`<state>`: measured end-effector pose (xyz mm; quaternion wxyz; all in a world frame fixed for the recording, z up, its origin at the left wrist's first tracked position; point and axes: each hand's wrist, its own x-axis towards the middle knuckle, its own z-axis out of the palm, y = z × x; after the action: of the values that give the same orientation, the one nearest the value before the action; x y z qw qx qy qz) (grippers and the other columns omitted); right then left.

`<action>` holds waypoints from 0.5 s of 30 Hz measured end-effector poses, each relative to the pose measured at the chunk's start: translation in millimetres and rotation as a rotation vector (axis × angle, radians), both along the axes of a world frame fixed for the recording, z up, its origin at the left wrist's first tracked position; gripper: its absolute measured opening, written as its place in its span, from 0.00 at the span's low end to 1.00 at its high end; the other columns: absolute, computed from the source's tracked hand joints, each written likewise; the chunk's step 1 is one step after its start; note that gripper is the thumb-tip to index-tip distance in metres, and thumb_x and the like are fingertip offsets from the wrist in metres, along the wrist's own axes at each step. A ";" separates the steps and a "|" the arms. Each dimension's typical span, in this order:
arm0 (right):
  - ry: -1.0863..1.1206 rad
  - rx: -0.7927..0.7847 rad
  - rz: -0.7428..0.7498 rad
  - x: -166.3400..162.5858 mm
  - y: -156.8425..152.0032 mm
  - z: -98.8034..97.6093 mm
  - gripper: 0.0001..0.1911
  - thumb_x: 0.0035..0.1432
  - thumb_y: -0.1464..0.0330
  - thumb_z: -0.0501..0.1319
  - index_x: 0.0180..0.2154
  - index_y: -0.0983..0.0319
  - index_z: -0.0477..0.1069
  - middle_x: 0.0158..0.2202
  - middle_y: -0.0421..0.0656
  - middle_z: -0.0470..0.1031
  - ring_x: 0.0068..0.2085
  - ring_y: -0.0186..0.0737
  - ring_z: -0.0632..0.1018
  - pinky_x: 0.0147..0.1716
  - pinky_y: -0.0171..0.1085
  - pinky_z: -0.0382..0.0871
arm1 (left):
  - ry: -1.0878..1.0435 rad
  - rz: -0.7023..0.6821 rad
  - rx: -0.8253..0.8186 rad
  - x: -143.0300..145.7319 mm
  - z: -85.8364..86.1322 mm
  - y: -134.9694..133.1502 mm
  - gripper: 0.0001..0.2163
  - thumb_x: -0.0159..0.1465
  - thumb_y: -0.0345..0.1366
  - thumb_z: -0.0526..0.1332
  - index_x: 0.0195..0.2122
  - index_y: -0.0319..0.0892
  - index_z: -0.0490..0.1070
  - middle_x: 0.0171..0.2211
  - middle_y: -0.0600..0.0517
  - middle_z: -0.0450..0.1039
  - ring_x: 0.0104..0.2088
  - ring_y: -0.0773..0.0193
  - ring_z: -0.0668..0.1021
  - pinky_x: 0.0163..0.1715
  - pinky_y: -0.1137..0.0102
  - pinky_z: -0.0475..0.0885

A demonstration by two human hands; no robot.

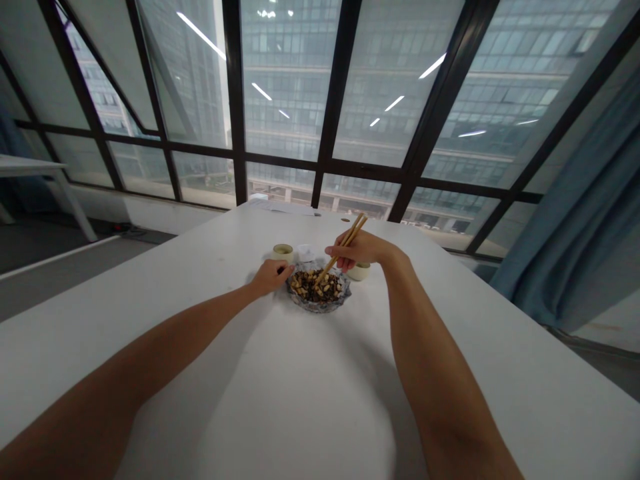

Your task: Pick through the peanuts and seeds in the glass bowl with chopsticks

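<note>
A clear glass bowl [320,308] with a wavy rim stands on the white table in front of me. It holds a mix of dark and pale, small dried pieces [313,285]. My left hand [273,275] has its fingers curled and grips the bowl's left rim. Above the bowl's right side, my right hand [361,247] holds a pair of chopsticks [354,230], whose lower tips reach down into the pieces. Whether a piece is caught between the tips is too small to tell. A pale cup [283,253] stands behind my left hand, and another pale cup [359,272] is partly hidden below my right hand.
Behind the bowl sits a small white object [305,253], partly hidden. White paper [290,209] lies at the far edge of the white table [260,400]. Large windows rise beyond it. A blue curtain [565,233] hangs at the right, and another table [30,163] stands at the left.
</note>
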<state>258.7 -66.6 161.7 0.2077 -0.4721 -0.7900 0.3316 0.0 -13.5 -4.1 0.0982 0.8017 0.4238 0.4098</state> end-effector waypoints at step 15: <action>-0.008 -0.002 0.035 -11.6 5.3 -9.9 0.21 0.54 0.55 0.73 0.21 0.62 0.71 0.18 0.42 0.77 0.18 0.37 0.77 0.20 0.36 0.75 | -0.047 -0.041 0.019 0.7 -2.5 2.5 0.20 0.66 0.45 0.54 0.18 0.43 0.58 0.16 0.57 0.56 0.21 0.69 0.61 0.24 0.70 0.54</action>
<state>247.1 -61.3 151.8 0.1984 -0.4598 -0.7986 0.3338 0.7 -11.0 -6.6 0.1090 0.8014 0.4010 0.4303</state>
